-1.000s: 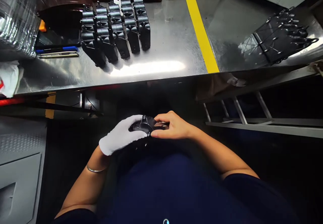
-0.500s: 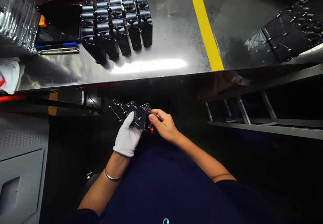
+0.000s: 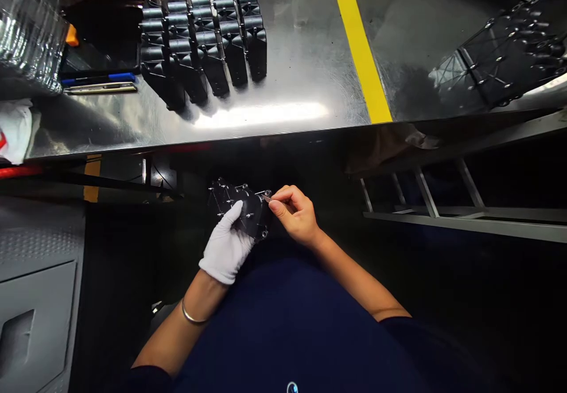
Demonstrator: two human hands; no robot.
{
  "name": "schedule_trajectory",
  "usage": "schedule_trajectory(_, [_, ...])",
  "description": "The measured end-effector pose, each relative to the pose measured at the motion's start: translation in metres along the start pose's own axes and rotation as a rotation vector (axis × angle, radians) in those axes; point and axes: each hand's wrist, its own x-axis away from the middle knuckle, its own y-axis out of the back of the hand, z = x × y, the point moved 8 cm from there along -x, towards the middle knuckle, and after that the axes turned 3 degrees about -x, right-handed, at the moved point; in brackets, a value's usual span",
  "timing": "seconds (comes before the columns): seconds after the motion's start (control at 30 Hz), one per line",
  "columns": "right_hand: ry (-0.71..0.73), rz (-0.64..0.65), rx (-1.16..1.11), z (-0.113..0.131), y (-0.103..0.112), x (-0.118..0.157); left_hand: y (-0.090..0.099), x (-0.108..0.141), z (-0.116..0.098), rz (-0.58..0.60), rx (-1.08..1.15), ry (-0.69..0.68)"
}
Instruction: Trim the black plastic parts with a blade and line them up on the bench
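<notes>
My left hand [image 3: 227, 245], in a white glove, holds a black moulded part [image 3: 251, 214] with several small metallic-looking posts, its thumb lying on the top face. My bare right hand [image 3: 296, 213] is closed in a pinch around a thin tool [image 3: 267, 198], whose tip meets the part's upper right corner. Most of the tool is hidden by the fingers. Both hands are in front of the metal table [image 3: 305, 80], below its edge.
On the table stand several rows of black parts [image 3: 206, 38], with pens [image 3: 101, 78] and clear plastic trays [image 3: 29, 32] to the left. More black parts [image 3: 500, 65] lie right of the yellow tape [image 3: 361, 44]. A metal frame [image 3: 469, 226] is at right.
The held part has shifted right and turned slightly. My right hand has moved a little up and right, and the red bit near the part's lower right corner no longer shows.
</notes>
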Motion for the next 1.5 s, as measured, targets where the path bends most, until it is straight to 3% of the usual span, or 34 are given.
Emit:
schedule_trajectory(0.4, [0.036, -0.002, 0.134, -0.013, 0.005, -0.007, 0.005, -0.002, -0.006, 0.001, -0.015, 0.065])
schedule_trajectory(0.6, [-0.095, -0.229, 0.126, -0.032, 0.034, -0.017, 0.015, 0.018, 0.002, -0.131, 0.095, 0.153])
schedule_trajectory(0.77, [0.021, 0.009, 0.064, 0.000, 0.014, -0.007, 0.012, 0.008, -0.002, -0.045, 0.141, 0.076])
schedule_trajectory(0.87, [0.069, 0.077, 0.058, 0.015, 0.005, -0.002, 0.012, 0.002, -0.003, -0.029, 0.102, 0.063])
schedule_trajectory(1.13, [0.083, 0.101, 0.102, 0.012, 0.002, -0.004, 0.016, 0.004, -0.005, -0.029, 0.017, 0.043])
schedule_trajectory(1.27, [-0.001, 0.088, 0.186, 0.006, 0.010, -0.007, 0.017, 0.011, -0.007, 0.108, -0.221, -0.014])
schedule_trajectory(1.37, [0.036, 0.254, 0.242, 0.019, 0.005, -0.005, 0.011, 0.017, -0.019, 0.238, -0.355, -0.161])
schedule_trajectory(1.5, [0.308, 0.573, 0.303, 0.053, -0.014, 0.013, 0.004, 0.018, -0.038, 0.328, -0.513, -0.306])
